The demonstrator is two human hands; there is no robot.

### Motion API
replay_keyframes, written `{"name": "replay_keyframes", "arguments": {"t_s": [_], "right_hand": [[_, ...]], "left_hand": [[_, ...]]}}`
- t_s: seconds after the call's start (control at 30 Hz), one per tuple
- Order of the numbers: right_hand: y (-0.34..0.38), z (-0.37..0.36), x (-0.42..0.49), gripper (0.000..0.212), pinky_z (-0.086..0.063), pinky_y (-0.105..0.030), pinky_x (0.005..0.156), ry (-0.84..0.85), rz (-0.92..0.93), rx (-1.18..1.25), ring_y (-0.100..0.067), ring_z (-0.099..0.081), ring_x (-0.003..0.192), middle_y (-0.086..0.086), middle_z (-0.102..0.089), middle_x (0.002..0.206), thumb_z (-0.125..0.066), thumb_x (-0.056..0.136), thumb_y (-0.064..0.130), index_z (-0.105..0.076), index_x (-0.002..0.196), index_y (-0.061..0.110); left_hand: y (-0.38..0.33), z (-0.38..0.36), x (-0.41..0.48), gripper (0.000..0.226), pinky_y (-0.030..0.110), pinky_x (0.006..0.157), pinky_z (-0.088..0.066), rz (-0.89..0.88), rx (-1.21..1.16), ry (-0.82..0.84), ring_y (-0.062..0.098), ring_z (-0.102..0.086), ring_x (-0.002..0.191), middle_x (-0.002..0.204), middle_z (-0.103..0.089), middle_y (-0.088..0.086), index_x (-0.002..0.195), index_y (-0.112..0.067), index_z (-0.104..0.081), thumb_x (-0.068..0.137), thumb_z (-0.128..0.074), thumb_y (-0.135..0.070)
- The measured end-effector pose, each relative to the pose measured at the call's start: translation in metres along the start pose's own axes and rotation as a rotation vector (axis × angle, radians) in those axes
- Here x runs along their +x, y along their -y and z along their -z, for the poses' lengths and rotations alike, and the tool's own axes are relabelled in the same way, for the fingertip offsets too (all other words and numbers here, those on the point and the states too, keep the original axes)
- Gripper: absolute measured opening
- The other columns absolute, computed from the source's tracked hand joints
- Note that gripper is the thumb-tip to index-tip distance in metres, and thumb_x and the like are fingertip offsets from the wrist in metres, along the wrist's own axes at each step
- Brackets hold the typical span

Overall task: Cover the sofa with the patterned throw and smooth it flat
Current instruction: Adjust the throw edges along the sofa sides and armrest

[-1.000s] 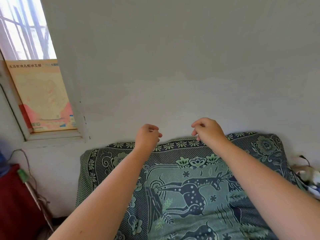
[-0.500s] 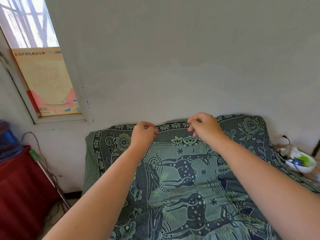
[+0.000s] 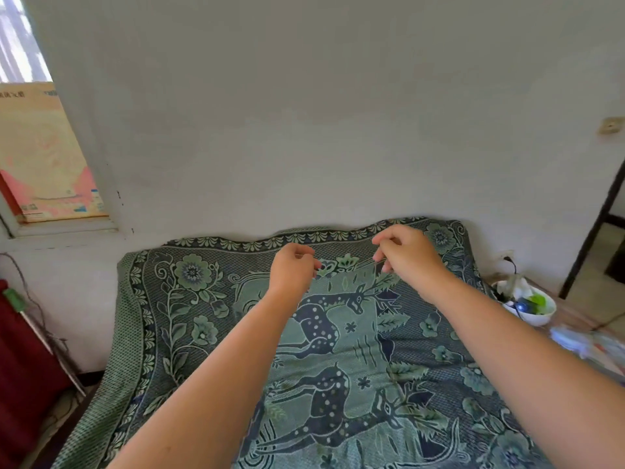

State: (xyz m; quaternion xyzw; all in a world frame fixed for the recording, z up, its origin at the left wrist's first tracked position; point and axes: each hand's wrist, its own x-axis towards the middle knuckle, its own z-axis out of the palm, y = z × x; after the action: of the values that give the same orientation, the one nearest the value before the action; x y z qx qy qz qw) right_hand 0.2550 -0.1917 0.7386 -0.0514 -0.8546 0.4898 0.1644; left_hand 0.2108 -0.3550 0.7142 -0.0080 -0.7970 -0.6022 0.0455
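The patterned throw (image 3: 189, 333), green and dark blue with deer and flowers, lies spread over the sofa and hides it; its scalloped top border (image 3: 236, 244) runs along the wall. Both my arms reach forward over it. My left hand (image 3: 292, 270) hovers just below the top border with fingers curled, fingertips pinched together at the fabric. To its right, my right hand (image 3: 404, 255) has its fingers curled down, pinching a small raised fold of the throw by the deer's antlers. The left side of the throw hangs over the sofa's edge (image 3: 125, 350).
A white bowl (image 3: 531, 313) with small items and a cable sits on a side table to the right. A dark red object (image 3: 23, 377) and a leaning stick stand at the left. A poster (image 3: 44, 157) fills the window sill area. A dark door frame (image 3: 595, 238) is at far right.
The view has tilted down and shifted left of the sofa's middle. Both hands have come a little away from the top border toward me, the right one now over the deer's antlers.
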Motion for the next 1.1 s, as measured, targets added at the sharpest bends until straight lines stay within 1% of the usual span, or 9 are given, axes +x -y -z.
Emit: {"name": "replay_keyframes", "arguments": {"t_s": [0.07,0.2,0.37,0.47,0.6,0.67,0.77,0.9,1.1], "right_hand": [[-0.028,0.029,0.002,0.021,-0.046,-0.027,0.059,-0.039,-0.049,0.005,-0.012,-0.054,0.058,0.001,-0.064,0.077,-0.041,0.094,0.01,-0.06,0.098,0.015],[-0.084,0.082,0.012,0.019,-0.046,-0.031,0.065,-0.104,-0.143,-0.016,-0.012,-0.053,0.056,0.004,-0.063,0.072,-0.041,0.094,0.011,-0.059,0.092,0.017],[-0.135,0.129,0.047,0.021,-0.04,-0.025,0.054,-0.218,-0.186,-0.002,-0.012,-0.052,0.053,0.004,-0.062,0.068,-0.042,0.094,0.009,-0.059,0.087,0.018],[-0.158,0.144,0.079,0.02,-0.038,-0.026,0.051,-0.256,-0.209,0.013,-0.012,-0.052,0.053,0.002,-0.062,0.07,-0.042,0.095,0.01,-0.059,0.089,0.018],[-0.181,0.162,0.129,0.024,-0.041,-0.027,0.055,-0.316,-0.243,0.045,-0.013,-0.052,0.055,0.0,-0.063,0.072,-0.044,0.094,0.009,-0.057,0.079,0.023],[-0.191,0.173,0.151,0.022,-0.042,-0.026,0.055,-0.34,-0.261,0.041,-0.013,-0.051,0.055,0.0,-0.063,0.072,-0.044,0.093,0.008,-0.059,0.083,0.019],[-0.211,0.188,0.182,0.018,-0.043,-0.025,0.058,-0.38,-0.281,0.05,-0.014,-0.052,0.057,0.0,-0.062,0.071,-0.044,0.094,0.008,-0.06,0.091,0.015],[-0.243,0.214,0.222,0.019,-0.045,-0.032,0.061,-0.405,-0.313,0.062,-0.016,-0.052,0.055,-0.002,-0.063,0.07,-0.043,0.093,0.007,-0.06,0.092,0.014],[-0.31,0.259,0.281,0.016,-0.047,-0.035,0.067,-0.378,-0.294,0.033,-0.02,-0.054,0.059,-0.002,-0.064,0.069,-0.044,0.092,0.007,-0.059,0.092,0.012]], "left_hand": [[0.0,-0.04,-0.004,0.022,0.021,0.053,-0.039,0.01,-0.029,0.045,0.01,-0.051,0.06,0.074,-0.061,-0.003,0.103,-0.01,-0.055,0.092,-0.037,-0.002],[0.001,-0.118,-0.005,0.021,0.022,0.049,-0.035,0.03,-0.023,0.166,0.013,-0.05,0.061,0.08,-0.062,0.002,0.102,-0.01,-0.055,0.092,-0.038,-0.002],[-0.01,-0.199,0.027,0.02,0.022,0.049,-0.034,0.012,-0.015,0.261,0.011,-0.05,0.06,0.077,-0.061,0.0,0.095,-0.013,-0.053,0.092,-0.037,-0.001],[-0.019,-0.245,0.06,0.021,0.023,0.049,-0.036,-0.009,-0.019,0.316,0.012,-0.048,0.058,0.076,-0.062,0.0,0.099,-0.009,-0.055,0.091,-0.039,0.0],[-0.033,-0.299,0.11,0.023,0.023,0.051,-0.037,-0.053,-0.03,0.391,0.011,-0.048,0.056,0.077,-0.063,0.002,0.103,-0.006,-0.058,0.09,-0.04,0.0],[-0.041,-0.325,0.133,0.022,0.022,0.052,-0.038,-0.058,-0.031,0.421,0.011,-0.048,0.057,0.076,-0.062,-0.002,0.101,-0.01,-0.056,0.09,-0.04,0.0],[-0.048,-0.367,0.163,0.023,0.027,0.058,-0.041,-0.067,-0.055,0.439,0.014,-0.048,0.058,0.077,-0.064,0.001,0.103,-0.008,-0.058,0.088,-0.042,-0.001],[-0.053,-0.421,0.192,0.02,0.024,0.055,-0.04,-0.073,-0.053,0.454,0.011,-0.049,0.058,0.079,-0.063,0.001,0.1,-0.01,-0.056,0.09,-0.041,-0.002],[-0.043,-0.516,0.23,0.019,0.025,0.053,-0.039,-0.075,-0.009,0.461,0.014,-0.047,0.056,0.077,-0.062,0.0,0.098,-0.01,-0.055,0.09,-0.04,-0.001]]}}
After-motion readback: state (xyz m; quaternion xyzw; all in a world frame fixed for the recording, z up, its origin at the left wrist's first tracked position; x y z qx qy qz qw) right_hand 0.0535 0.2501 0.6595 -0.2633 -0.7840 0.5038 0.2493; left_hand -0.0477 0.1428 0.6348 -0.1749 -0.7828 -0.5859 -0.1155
